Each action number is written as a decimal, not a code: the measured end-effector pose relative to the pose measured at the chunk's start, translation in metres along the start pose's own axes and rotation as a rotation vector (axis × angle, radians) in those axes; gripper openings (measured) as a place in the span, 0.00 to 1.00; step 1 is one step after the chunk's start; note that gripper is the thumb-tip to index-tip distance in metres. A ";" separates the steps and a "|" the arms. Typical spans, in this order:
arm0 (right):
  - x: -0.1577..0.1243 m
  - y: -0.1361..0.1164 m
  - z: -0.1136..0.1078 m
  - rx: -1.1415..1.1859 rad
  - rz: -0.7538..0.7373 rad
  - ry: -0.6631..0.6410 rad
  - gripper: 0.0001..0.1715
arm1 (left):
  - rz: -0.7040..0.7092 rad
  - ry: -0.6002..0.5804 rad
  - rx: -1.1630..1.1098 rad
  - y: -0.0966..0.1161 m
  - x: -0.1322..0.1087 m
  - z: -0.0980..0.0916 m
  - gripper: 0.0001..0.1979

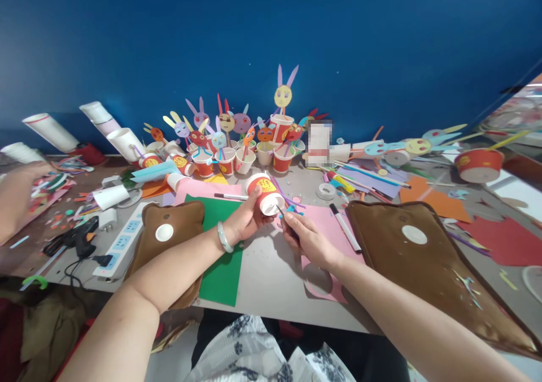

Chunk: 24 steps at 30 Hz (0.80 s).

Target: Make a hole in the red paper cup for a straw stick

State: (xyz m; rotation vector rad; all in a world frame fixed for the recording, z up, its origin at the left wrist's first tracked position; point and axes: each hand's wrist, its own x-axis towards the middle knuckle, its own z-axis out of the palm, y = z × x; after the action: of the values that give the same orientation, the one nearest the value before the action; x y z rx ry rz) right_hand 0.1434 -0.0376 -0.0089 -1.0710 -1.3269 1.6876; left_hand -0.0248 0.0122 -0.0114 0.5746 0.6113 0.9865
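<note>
My left hand is wrapped round a red and white paper cup, tipped so that its white base faces me. In my right hand is a thin-bladed cutting tool with a dark handle. Its tip touches the cup's base; my fingers hide most of the tool, so its exact kind is unclear. Under my hands lie a green sheet and a pink sheet with a round hole cut in it. A marker rests to the right of my right hand.
Several cups with paper rabbit faces stand along the blue wall. Brown cushion-like pouches flank my arms. A power strip and a glue gun lie to the left, near another person's arm. Paper scraps and pens litter the right.
</note>
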 end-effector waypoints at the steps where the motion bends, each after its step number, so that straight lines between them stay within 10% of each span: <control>1: 0.000 -0.001 -0.001 0.023 0.004 -0.011 0.29 | -0.003 -0.005 0.004 0.000 0.000 -0.001 0.23; 24: 0.000 0.001 0.002 0.252 0.112 -0.100 0.26 | -0.097 -0.047 -0.031 0.001 -0.002 0.002 0.22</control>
State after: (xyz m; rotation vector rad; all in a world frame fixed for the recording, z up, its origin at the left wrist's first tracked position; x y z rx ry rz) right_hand 0.1412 -0.0381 -0.0094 -0.9389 -1.0945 1.9547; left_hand -0.0248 0.0102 -0.0092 0.5346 0.5755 0.8878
